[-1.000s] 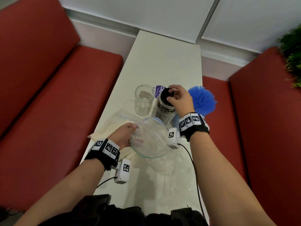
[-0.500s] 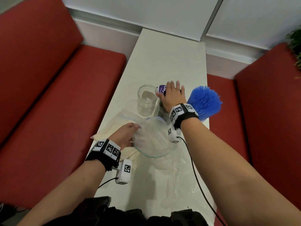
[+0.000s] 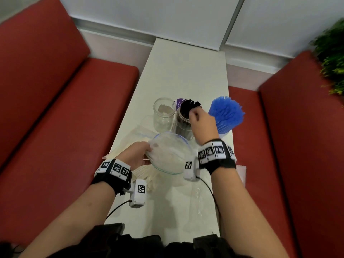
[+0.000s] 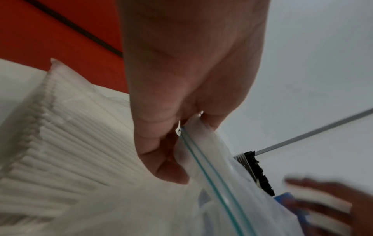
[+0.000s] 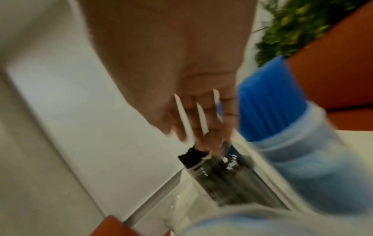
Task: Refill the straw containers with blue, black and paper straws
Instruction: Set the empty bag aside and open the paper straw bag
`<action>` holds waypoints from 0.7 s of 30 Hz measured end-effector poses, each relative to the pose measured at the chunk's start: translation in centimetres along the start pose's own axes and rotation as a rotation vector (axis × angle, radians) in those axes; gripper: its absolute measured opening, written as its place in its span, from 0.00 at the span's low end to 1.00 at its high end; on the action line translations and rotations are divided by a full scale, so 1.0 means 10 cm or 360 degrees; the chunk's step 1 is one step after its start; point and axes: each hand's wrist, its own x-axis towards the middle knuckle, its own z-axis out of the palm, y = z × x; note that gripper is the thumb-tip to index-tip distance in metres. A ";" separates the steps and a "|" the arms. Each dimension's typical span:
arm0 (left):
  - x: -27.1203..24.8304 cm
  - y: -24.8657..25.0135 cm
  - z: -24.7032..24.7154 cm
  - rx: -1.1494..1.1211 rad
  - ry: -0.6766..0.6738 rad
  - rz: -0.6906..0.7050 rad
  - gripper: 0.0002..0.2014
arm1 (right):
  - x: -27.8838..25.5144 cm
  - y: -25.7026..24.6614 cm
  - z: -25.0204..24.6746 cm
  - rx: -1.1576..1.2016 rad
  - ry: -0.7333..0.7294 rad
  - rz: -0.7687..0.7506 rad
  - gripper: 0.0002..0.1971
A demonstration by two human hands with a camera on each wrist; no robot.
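The white table point(image 3: 186, 71) runs between red bench seats point(image 3: 65, 108). At its centre the left hand point(image 3: 134, 155) pinches the rim of an open zip-lock bag point(image 3: 171, 153), thumb and fingers clamped on the plastic. Wrapped paper straws point(image 4: 66, 143) lie under that hand, at 9 o'clock of the bag. At 12 o'clock stands the jar of black straws point(image 3: 184, 120), where the right hand point(image 3: 202, 121) rests with fingers curled at the straw tops; I cannot tell whether they grip. An empty glass jar point(image 3: 163, 114) stands at that jar's 9 o'clock, blue straws point(image 3: 226, 114) at its 3 o'clock.
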 end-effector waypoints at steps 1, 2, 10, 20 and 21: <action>-0.02 0.01 0.01 -0.0067 -0.0014 -0.0007 0.17 | -0.19 0.09 0.03 -0.0122 -0.0234 0.0202 0.17; -0.05 0.02 0.02 -0.0137 -0.0044 -0.0010 0.18 | -0.37 0.19 0.08 -0.0201 -0.0470 0.0432 0.23; -0.24 0.12 -0.06 -0.0658 -0.0502 0.0082 0.19 | -1.06 0.64 0.30 0.1252 -0.0251 0.1141 0.06; -0.48 0.26 0.27 0.0893 0.0100 0.0820 0.06 | -1.18 0.10 -0.02 0.0568 -0.0342 0.0554 0.12; -0.52 0.33 0.25 0.0959 -0.0007 0.0772 0.07 | -1.19 0.12 -0.09 0.0528 -0.0387 0.0550 0.11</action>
